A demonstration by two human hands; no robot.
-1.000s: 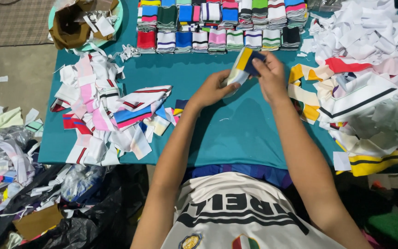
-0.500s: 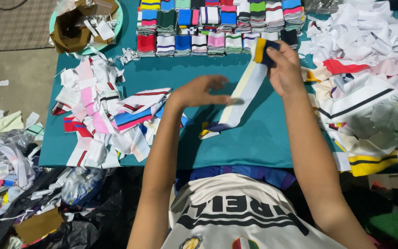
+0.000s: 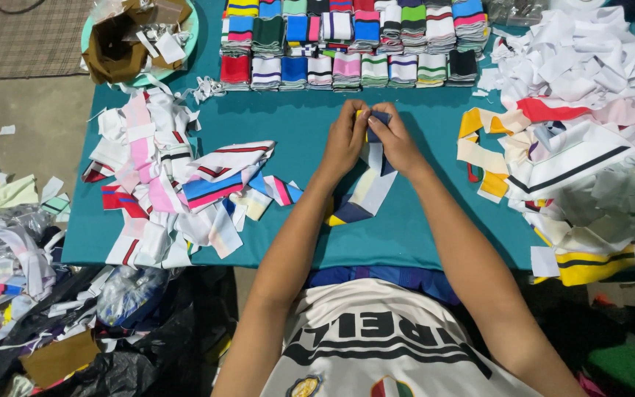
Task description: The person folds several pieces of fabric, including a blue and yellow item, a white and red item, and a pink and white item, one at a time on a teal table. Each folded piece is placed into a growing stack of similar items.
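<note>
A long white knit strip with navy and yellow ends (image 3: pixel 371 192) lies stretched across the teal table (image 3: pixel 435 220). Both hands meet at its far end. My left hand (image 3: pixel 345 140) and my right hand (image 3: pixel 395 141) pinch that navy and yellow end together, fingers closed on the fabric. The strip's near end rests on the table between my forearms.
Neat rows of folded striped strips (image 3: pixel 347 40) line the far edge. A loose pile of strips (image 3: pixel 163 184) lies at left, a larger heap (image 3: pixel 589 154) at right. A round tray with brown paper scraps (image 3: pixel 137 37) sits far left. Bags of offcuts (image 3: pixel 23 279) fill the floor.
The strip was unfolded and stretched out by my right hand; now my left hand has come back to join the right at its far end, nearer the table's middle.
</note>
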